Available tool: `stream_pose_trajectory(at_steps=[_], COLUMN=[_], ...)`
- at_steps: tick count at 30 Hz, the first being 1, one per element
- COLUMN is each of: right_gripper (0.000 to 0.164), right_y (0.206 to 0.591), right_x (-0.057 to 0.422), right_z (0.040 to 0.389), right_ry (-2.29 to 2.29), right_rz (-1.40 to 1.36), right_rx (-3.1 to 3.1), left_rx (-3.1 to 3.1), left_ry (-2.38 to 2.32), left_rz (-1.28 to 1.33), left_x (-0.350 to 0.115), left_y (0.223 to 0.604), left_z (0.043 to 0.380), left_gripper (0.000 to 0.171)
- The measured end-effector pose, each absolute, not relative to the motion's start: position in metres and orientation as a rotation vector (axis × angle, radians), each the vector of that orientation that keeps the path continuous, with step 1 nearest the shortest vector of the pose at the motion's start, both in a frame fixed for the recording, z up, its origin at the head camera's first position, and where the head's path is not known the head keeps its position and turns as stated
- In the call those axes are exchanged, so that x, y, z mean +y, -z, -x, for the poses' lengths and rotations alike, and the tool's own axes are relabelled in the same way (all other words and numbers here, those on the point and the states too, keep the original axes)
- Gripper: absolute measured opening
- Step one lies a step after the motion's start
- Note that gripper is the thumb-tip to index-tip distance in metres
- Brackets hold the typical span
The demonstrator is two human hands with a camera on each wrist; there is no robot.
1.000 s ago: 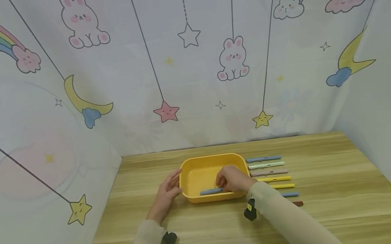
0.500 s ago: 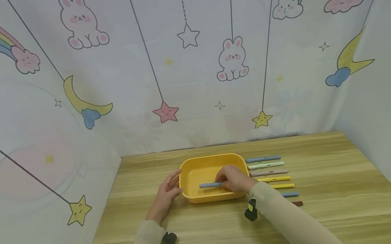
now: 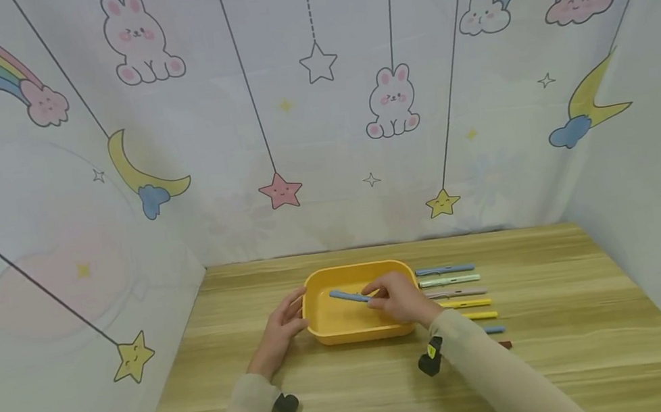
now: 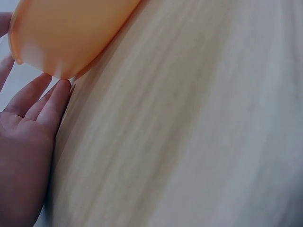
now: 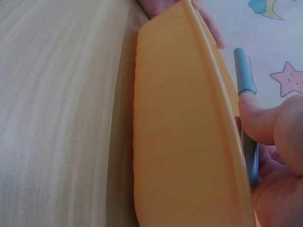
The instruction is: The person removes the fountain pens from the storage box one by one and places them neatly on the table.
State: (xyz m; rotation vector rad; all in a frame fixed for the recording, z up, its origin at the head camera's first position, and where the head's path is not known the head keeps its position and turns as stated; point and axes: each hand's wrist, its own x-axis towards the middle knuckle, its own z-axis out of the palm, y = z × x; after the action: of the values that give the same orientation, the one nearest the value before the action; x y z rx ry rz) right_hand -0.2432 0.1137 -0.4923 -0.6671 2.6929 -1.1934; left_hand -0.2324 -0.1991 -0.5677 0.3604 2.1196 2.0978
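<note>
A blue pen (image 3: 348, 296) is pinched between the thumb and fingers of my right hand (image 3: 399, 299), raised over the yellow tray (image 3: 360, 336). In the right wrist view the pen (image 5: 244, 71) stands beyond the tray's rim, the thumb laid along it and its lower end near the palm. At the tray's left end my left hand (image 3: 280, 330) touches the outer wall with fairly straight fingers. The left wrist view shows those fingertips of the left hand (image 4: 28, 123) against the tray's wall (image 4: 71, 38). What lies under my right hand inside the tray is hidden.
Right of the tray several pens lie in a column: blue (image 3: 444, 270), pale green (image 3: 450, 280), pinkish (image 3: 457, 293), two yellow (image 3: 467, 303), another blue (image 3: 494, 329) and dark red (image 3: 505, 345). My right sleeve partly covers the nearer ones. Printed cloth (image 3: 322, 132) walls the wooden table.
My right hand has lifted the blue pen from the near side of the tray's floor and tilted it, its left end now higher and farther back. The left hand stays put.
</note>
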Motion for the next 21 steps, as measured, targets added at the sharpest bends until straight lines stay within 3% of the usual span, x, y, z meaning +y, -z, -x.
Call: stream_pose_trajectory(at_steps=[21], right_gripper=[0.016], right_y=[0.49], right_x=[0.125], right_z=[0.238], right_ry=[1.396], right_rz=[0.604], right_rx=[2.732], left_rx=[2.139], left_ry=[-2.082], left_rz=[-0.326], left_x=[-0.198], left_y=[0.563], left_z=[0.23], left_gripper=[0.067])
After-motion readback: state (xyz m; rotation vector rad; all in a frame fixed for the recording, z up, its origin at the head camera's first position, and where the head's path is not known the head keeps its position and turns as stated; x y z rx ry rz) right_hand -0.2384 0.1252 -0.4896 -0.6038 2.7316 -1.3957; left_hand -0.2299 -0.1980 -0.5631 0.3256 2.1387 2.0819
